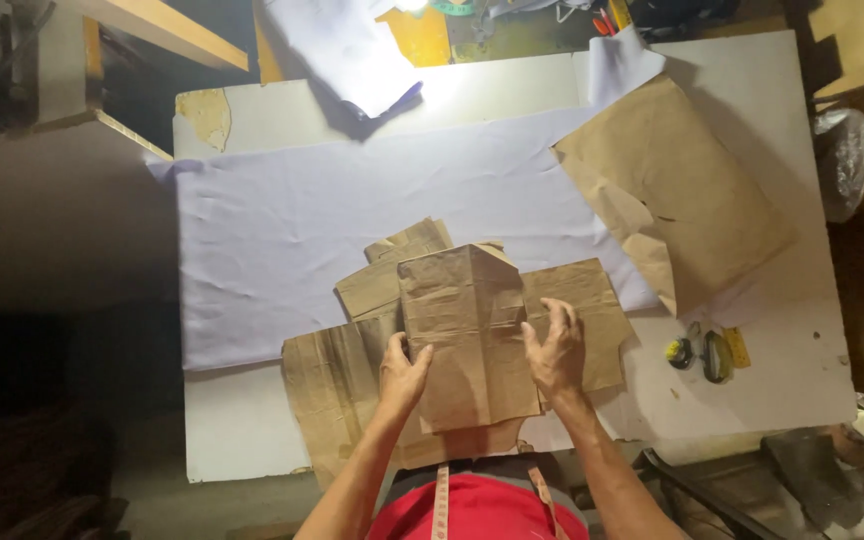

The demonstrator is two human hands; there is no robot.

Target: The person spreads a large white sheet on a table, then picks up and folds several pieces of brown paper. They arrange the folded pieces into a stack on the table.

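Observation:
A stack of brown paper pattern pieces (467,330) lies at the near edge of the white table (782,390), partly over a pale lilac cloth (302,230). My left hand (404,372) grips the left edge of the top brown piece, thumb over it. My right hand (555,345) rests with fingers spread on that piece's right edge and the sheet under it. Other brown pieces (332,385) stick out beneath on both sides.
A large brown paper piece (672,190) lies at the right on the cloth's end. Small tools, among them a yellow round object (679,351), sit near the right front. A measuring tape (441,500) hangs at my chest. White fabric (342,45) is bunched at the back.

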